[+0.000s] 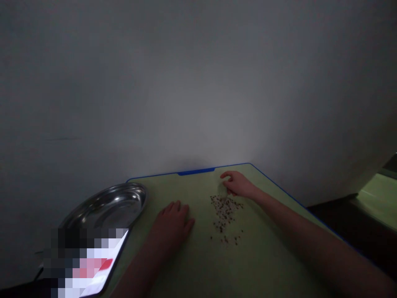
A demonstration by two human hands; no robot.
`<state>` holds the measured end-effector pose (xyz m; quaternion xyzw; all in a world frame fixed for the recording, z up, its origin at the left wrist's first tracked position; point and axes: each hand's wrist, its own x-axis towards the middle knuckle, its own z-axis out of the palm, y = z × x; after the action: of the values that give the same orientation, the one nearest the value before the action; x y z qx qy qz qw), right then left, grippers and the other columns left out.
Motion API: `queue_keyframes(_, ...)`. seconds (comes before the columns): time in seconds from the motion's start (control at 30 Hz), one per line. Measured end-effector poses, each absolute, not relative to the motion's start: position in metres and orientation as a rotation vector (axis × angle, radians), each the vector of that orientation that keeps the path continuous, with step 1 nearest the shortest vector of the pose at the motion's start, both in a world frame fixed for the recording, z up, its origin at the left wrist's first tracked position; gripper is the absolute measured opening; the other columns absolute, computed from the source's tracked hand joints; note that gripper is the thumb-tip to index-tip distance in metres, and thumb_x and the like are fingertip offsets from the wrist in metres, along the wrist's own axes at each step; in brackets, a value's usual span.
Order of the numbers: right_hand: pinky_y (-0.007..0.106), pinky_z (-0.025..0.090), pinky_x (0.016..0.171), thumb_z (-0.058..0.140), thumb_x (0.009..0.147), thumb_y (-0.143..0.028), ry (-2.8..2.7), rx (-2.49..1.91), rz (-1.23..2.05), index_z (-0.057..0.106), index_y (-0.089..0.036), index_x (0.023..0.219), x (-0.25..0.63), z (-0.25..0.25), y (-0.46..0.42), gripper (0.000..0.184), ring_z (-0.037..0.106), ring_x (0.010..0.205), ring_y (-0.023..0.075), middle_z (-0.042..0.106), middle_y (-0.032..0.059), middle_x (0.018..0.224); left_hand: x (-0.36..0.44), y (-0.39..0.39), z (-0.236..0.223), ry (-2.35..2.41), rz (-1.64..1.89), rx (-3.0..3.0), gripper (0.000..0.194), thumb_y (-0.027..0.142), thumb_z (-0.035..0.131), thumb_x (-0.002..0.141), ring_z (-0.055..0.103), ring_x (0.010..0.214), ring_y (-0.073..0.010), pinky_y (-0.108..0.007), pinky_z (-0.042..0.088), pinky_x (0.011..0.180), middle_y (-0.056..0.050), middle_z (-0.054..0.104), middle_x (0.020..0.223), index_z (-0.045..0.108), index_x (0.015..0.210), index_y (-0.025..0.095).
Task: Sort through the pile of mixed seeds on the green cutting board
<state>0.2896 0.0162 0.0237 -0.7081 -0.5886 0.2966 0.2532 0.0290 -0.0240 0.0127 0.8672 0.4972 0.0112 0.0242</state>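
My left hand (pixel 173 219) lies palm down on the green tabletop (pixel 198 260), its fingers a little apart and holding nothing. To the right of it is a scattered heap of small dark and pale grains (pixel 226 212), like mixed beans or seeds. Beyond the heap's far end, my right hand (pixel 238 184) is curled around a small pale see-through cup (pixel 222 189). The cup is close to the far grains; its outline is faint, and I cannot tell if anything is inside.
A shiny oval metal basin (pixel 136 192) stands at the left edge of the table. In front of it is a lit screen (pixel 107 265), partly pixelated. The table has a blue rim (pixel 197 171) and stands against a grey wall (pixel 192 82). Another green surface (pixel 376 198) is at the far right.
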Motion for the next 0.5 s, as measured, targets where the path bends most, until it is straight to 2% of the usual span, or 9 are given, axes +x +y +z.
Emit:
queue_keyframes(0.07,0.036,0.055,0.072,0.057,0.093,-0.034,-1.660,-1.880,0.767,0.057,-0.016,0.118,0.278,0.023,0.013,0.031,0.064,0.085,0.0173,0.063,0.0068,0.109,0.028,-0.024,0.012,1.529,0.049,2.688,0.042,0.036,0.039,0.092,0.054,0.116,-0.0290,-0.043,0.042,0.098,-0.016,0.058,0.124,0.060,0.121,0.014)
queue_keyframes(0.13,0.030,0.053,0.062,0.057,0.093,-0.031,-1.703,-1.858,0.724,0.058,-0.016,0.115,0.271,0.021,0.010,0.027,0.063,0.068,0.0130,0.066,0.0026,0.090,0.028,-0.025,0.011,1.528,0.059,2.696,0.043,0.035,0.038,0.092,0.053,0.118,-0.0296,-0.044,0.040,0.100,-0.017,0.057,0.126,0.059,0.123,0.013)
queue_keyframes(0.2,0.024,0.049,0.053,0.057,0.091,-0.026,-1.729,-1.857,0.692,0.059,-0.015,0.113,0.267,0.018,0.006,0.024,0.057,0.052,0.0101,0.063,-0.0024,0.069,0.028,-0.025,0.011,1.527,0.061,2.704,0.043,0.034,0.038,0.092,0.053,0.117,-0.0296,-0.044,0.040,0.100,-0.018,0.057,0.126,0.059,0.123,0.013)
queue_keyframes(0.27,0.023,0.047,0.050,0.057,0.090,-0.022,-1.747,-1.872,0.674,0.060,-0.015,0.113,0.265,0.015,0.004,0.024,0.055,0.047,0.0095,0.060,-0.0043,0.060,0.029,-0.025,0.011,1.514,0.060,2.712,0.042,0.034,0.038,0.092,0.054,0.115,-0.0287,-0.044,0.041,0.099,-0.018,0.058,0.124,0.059,0.122,0.013)
queue_keyframes(0.33,0.025,0.050,0.055,0.057,0.091,-0.026,-1.767,-1.891,0.660,0.059,-0.015,0.114,0.263,0.014,0.003,0.025,0.058,0.054,0.0105,0.064,-0.0017,0.070,0.029,-0.026,0.012,1.511,0.064,2.715,0.042,0.034,0.038,0.091,0.055,0.115,-0.0283,-0.043,0.041,0.098,-0.017,0.058,0.123,0.059,0.121,0.014)
queue_keyframes(0.4,0.031,0.054,0.064,0.056,0.093,-0.032,-1.786,-1.912,0.648,0.058,-0.016,0.115,0.262,0.014,0.003,0.028,0.063,0.069,0.0133,0.066,0.0030,0.091,0.029,-0.028,0.014,1.517,0.066,2.714,0.041,0.034,0.039,0.091,0.054,0.116,-0.0283,-0.043,0.041,0.098,-0.017,0.058,0.122,0.059,0.121,0.014)
queue_keyframes(0.5,0.039,0.055,0.076,0.056,0.093,-0.034,-1.810,-1.947,0.636,0.057,-0.017,0.120,0.261,0.014,0.007,0.032,0.063,0.090,0.0188,0.062,0.0078,0.113,0.030,-0.030,0.016,1.516,0.059,2.711,0.039,0.034,0.039,0.091,0.055,0.114,-0.0275,-0.042,0.042,0.098,-0.016,0.059,0.121,0.061,0.117,0.015)
